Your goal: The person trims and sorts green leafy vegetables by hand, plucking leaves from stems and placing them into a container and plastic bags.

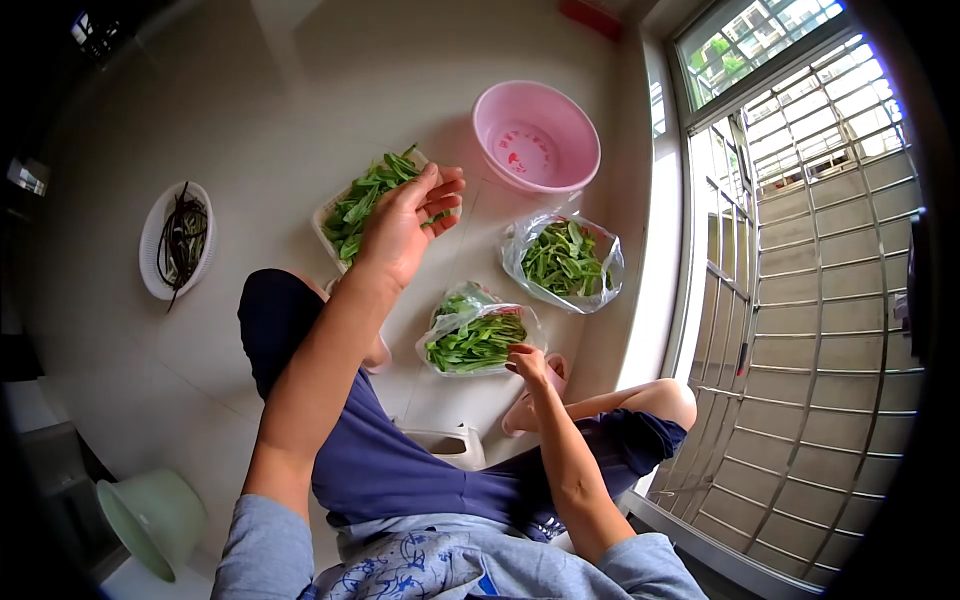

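Note:
My left hand (405,225) is raised, palm turned up, its fingers loosely curled and apart with nothing seen in them. Behind it, leafy greens (362,203) lie in a pale shallow basket (320,225), partly hidden by the hand. Lower down, my right hand (528,362) has its fingers pinched together at the right edge of a clear plastic bag (537,328). Long-stemmed greens (475,343) fill that bag. Whether the fingers grip the bag or a stem I cannot make out. A second clear bag (612,287) with cut greens (565,258) stands farther right.
A pink basin (572,115) stands on the tiled floor by the window wall. Far left is a white oval basket (150,240) holding dark long beans (184,235). A pale green basin (165,525) tilts at lower left. Barred windows (800,300) line the right side.

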